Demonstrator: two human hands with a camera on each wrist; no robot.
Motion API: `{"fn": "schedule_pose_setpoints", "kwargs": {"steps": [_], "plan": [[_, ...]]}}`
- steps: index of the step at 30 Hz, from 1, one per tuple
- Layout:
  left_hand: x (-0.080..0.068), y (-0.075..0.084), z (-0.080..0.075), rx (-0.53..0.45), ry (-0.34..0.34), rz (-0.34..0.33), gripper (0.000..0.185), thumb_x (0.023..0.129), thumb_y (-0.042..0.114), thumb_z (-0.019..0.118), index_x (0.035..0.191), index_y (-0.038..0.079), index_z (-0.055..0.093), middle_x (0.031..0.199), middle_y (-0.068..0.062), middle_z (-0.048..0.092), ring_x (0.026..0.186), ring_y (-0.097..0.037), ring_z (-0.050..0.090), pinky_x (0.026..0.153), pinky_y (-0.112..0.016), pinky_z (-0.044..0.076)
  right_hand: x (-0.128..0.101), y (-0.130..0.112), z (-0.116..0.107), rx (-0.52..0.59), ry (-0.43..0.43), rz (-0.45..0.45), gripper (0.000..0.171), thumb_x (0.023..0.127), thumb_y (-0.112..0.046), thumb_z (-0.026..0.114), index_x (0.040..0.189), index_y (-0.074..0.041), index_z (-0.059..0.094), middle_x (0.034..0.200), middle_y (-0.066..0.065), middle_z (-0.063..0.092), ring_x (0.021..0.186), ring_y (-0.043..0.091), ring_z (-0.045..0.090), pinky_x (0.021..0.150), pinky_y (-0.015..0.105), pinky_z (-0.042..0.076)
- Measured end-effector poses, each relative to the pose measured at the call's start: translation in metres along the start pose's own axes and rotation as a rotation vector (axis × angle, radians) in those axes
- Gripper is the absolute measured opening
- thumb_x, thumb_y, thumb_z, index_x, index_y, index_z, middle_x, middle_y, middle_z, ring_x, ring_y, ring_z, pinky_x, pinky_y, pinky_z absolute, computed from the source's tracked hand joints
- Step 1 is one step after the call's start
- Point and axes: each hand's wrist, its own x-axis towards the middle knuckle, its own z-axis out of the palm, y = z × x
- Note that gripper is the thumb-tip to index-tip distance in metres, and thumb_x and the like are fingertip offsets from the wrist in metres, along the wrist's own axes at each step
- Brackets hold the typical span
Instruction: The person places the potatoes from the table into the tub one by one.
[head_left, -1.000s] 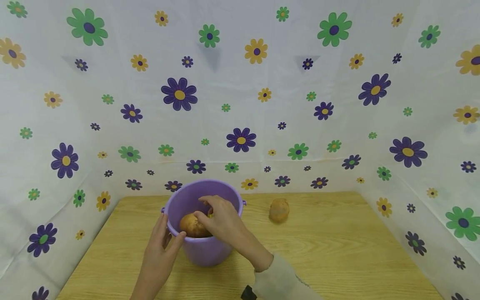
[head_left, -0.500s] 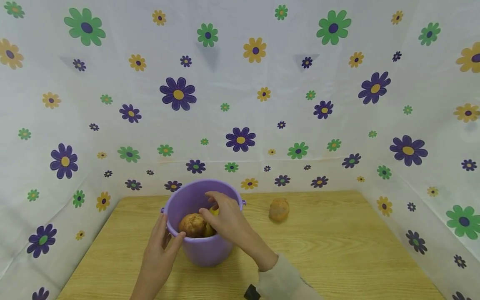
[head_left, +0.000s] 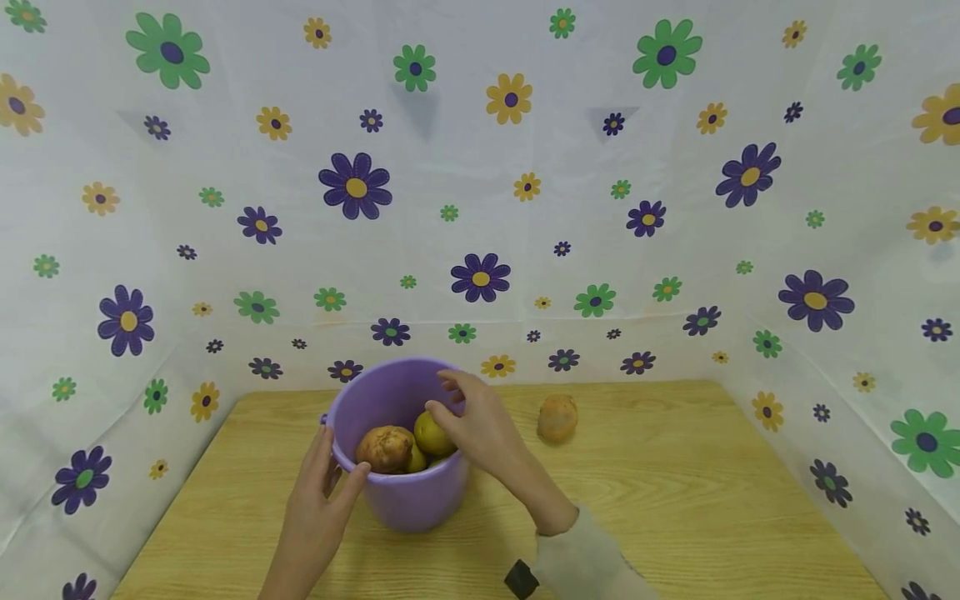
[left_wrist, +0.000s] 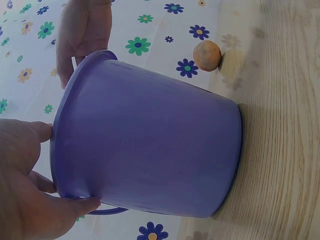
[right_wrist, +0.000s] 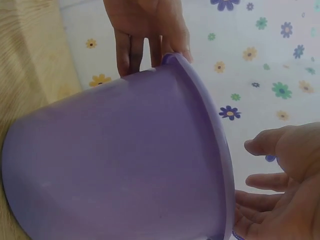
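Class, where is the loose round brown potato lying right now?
In the head view, the round brown potato lies on the wooden table, right of the purple plastic bucket.

A lone potato (head_left: 558, 418) lies on the wooden table (head_left: 675, 500), flower-patterned sheeting (head_left: 480, 208) behind

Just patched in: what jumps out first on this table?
A purple bucket stands mid-table with a brown potato and a yellow-green fruit inside. The left hand grips its near rim, while the right hand hangs over the opening. A lone potato lies to the bucket's right.
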Motion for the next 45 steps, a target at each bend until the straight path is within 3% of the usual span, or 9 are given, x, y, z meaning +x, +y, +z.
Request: {"fn": "schedule_pose_setpoints", "kwargs": {"steps": [13,26,32,45], "plan": [[0.001,0.001,-0.001,-0.004,-0.005,0.003,0.079,0.106,0.02,0.063,0.163,-0.003,0.014,0.17,-0.023,0.011,0.152,-0.041,0.025,0.119,-0.039,0.032,-0.001,0.011,-0.021,-0.019,0.079,0.016,0.042,0.097,-0.018,0.072,0.134,0.001,0.064,0.122,0.018,0.068,0.108,0.031,0.066,0.089,0.044,0.064],[0.001,0.001,0.0,-0.003,-0.003,-0.014,0.079,0.106,0.024,0.063,0.163,-0.003,0.015,0.17,-0.021,0.01,0.153,-0.039,0.024,0.118,-0.032,0.031,-0.008,0.03,-0.043,-0.065,0.168,0.035,0.044,0.095,-0.016,0.074,0.134,0.003,0.064,0.123,0.022,0.068,0.107,0.035,0.065,0.082,0.044,0.064],[0.001,0.001,-0.001,-0.007,-0.01,-0.013,0.08,0.106,0.024,0.063,0.163,-0.003,0.015,0.17,-0.023,0.009,0.152,-0.042,0.024,0.12,-0.038,0.032,-0.012,0.042,-0.058,-0.112,0.169,0.097,0.048,0.097,-0.021,0.071,0.139,0.001,0.061,0.129,0.019,0.066,0.112,0.033,0.064,0.086,0.044,0.064],[0.0,0.001,0.0,-0.014,-0.001,0.011,0.078,0.106,0.019,0.063,0.163,-0.004,0.015,0.169,-0.025,0.011,0.151,-0.044,0.026,0.118,-0.038,0.032,-0.02,0.07,-0.088,-0.165,0.18,0.166,0.05,0.101,-0.022,0.068,0.142,0.004,0.056,0.132,0.024,0.063,0.117,0.038,0.062,0.092,0.052,0.062]]}}
